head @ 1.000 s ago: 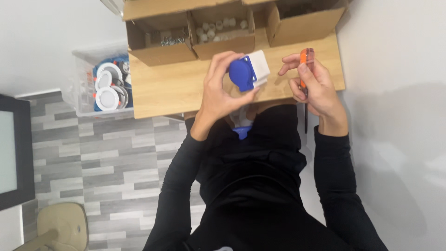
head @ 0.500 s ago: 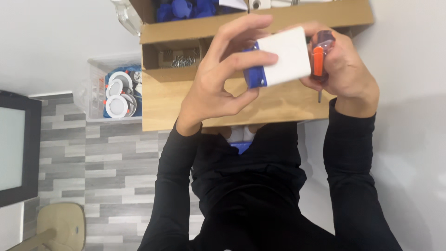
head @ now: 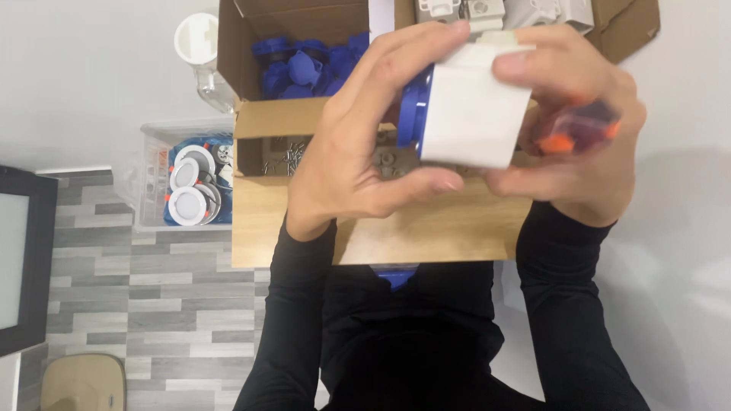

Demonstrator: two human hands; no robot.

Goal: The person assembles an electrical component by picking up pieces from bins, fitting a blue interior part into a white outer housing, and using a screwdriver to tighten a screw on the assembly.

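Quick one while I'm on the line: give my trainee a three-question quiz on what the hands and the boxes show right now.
1. True or false: both hands grip the white block with a blue part.
2. What else does the right hand hold? A) pliers B) an orange-handled tool C) a cup
3. What colour are the parts in the open cardboard box behind the left hand?

Key: 1 true. 2 B. 3 blue.
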